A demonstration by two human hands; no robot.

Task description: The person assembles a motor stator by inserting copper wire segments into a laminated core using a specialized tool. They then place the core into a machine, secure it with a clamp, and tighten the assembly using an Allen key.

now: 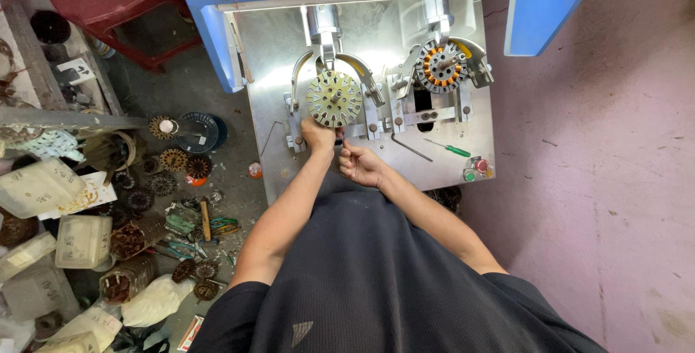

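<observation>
The left hand is reaching up, its grip pinching the lower edge of the bare stator disc; the right hand is hovering just beside, fingers curled together.

Motor-winding workshop. Evidence: metal winding machine with blue frame, far centre, carrying a bare toothed disc and a copper-wound disc; green screwdriver on its plate; loose discs, tools and plastic bags littering the concrete floor, left.
</observation>
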